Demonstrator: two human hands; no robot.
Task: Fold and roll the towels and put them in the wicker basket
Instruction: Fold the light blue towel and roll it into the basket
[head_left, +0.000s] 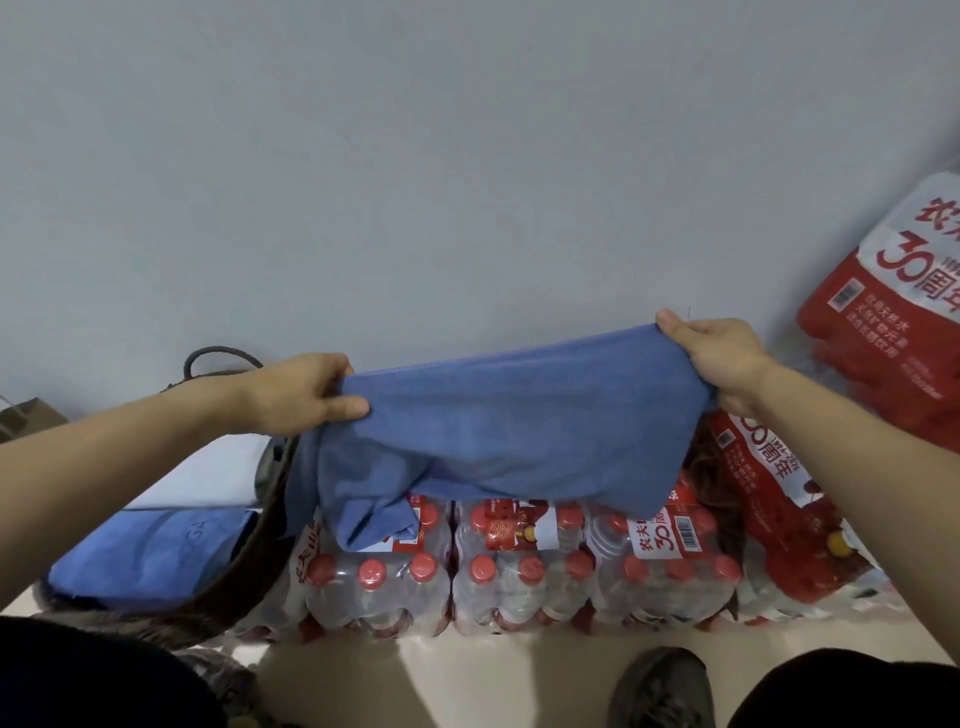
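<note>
A plain grey-blue wall (467, 156) fills the upper half of the head view, and below it shrink-wrapped packs of water bottles (519, 571) with red caps stand in a row on a pale floor (493, 670), with another pack (893, 291) leaning at the far right. The left hand (298, 395) pinches one top corner of a blue towel (509, 431) between thumb and curled fingers; the right hand (719, 358) grips the opposite corner the same way, fingers closed round the cloth. The towel is held up in the air, stretched between both hands over the bottles, its lower left part hanging bunched and twisted. To the left sits the wicker basket (244, 561), with a folded blue towel (150, 551) and a white one (208, 478) already in it.

The bunched lower edge is the likely trouble: folded as it hangs, the towel would probably crease unevenly and roll crooked. The lumpy bottle tops also look a poor surface for laying it flat, and a loose pinch at either corner could let it slip down onto them.
</note>
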